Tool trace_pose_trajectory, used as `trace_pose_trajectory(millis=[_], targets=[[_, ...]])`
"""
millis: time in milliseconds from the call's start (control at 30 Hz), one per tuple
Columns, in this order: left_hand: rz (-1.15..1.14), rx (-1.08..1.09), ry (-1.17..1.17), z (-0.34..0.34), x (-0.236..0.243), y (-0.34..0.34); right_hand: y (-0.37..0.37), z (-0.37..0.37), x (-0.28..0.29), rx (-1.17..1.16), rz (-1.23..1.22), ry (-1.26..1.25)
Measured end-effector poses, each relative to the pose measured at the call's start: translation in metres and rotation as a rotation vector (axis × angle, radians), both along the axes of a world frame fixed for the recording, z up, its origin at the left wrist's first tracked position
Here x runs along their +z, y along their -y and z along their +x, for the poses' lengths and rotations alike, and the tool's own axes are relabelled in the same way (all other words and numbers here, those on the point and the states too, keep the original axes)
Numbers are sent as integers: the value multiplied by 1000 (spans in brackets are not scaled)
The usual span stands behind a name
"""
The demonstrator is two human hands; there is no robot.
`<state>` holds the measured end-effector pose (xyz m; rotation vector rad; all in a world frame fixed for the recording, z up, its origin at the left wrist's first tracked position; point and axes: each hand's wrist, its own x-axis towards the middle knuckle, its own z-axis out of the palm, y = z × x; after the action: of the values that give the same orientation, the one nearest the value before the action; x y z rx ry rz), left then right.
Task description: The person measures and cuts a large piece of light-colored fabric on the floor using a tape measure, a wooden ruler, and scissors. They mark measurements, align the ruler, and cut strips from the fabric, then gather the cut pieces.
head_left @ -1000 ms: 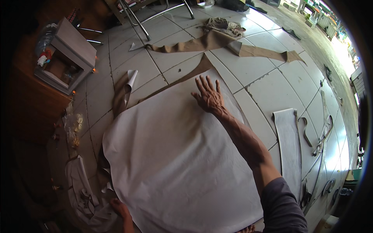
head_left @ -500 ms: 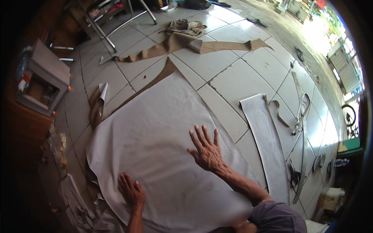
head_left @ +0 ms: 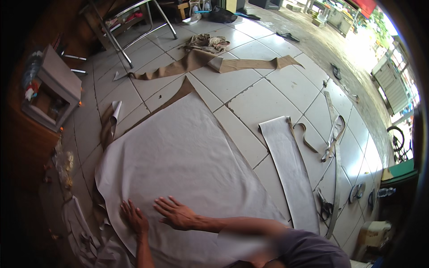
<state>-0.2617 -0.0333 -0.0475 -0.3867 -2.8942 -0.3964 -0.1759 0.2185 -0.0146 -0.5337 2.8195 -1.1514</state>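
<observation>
A large pale grey sheet (head_left: 165, 147) with brown material showing along its edges lies on the white tiled floor. My left hand (head_left: 136, 219) rests on it near its left edge, fingers outstretched and slightly apart. My right hand (head_left: 176, 212) lies spread on the sheet just to the right of the left one, its forearm reaching across from the lower right. Neither hand holds anything. A long pale strip (head_left: 288, 165) lies beside the sheet on the right, with black scissors (head_left: 324, 205) near it. Crumpled pale material (head_left: 78, 228) lies at the lower left.
A small cabinet (head_left: 62, 89) stands at the left, a metal-legged piece of furniture (head_left: 147, 42) at the back. Brown scraps (head_left: 250, 62), crumpled cloth (head_left: 208, 42) and a long straight strip (head_left: 335, 187) lie on the floor (head_left: 241, 105). A doorway opens at the upper right.
My right hand has moved from the far part of the sheet down and leftward, beside the left hand. My left hand has risen from the lower left edge onto the sheet.
</observation>
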Motion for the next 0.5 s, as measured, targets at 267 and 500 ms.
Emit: trace_pose_trajectory(millis=[267, 500], targets=[[-308, 61, 199, 9, 13, 9, -77, -86, -53, -402, 374, -194], [-311, 17, 178, 7, 13, 13, -225, -69, -43, -778, 485, -70]])
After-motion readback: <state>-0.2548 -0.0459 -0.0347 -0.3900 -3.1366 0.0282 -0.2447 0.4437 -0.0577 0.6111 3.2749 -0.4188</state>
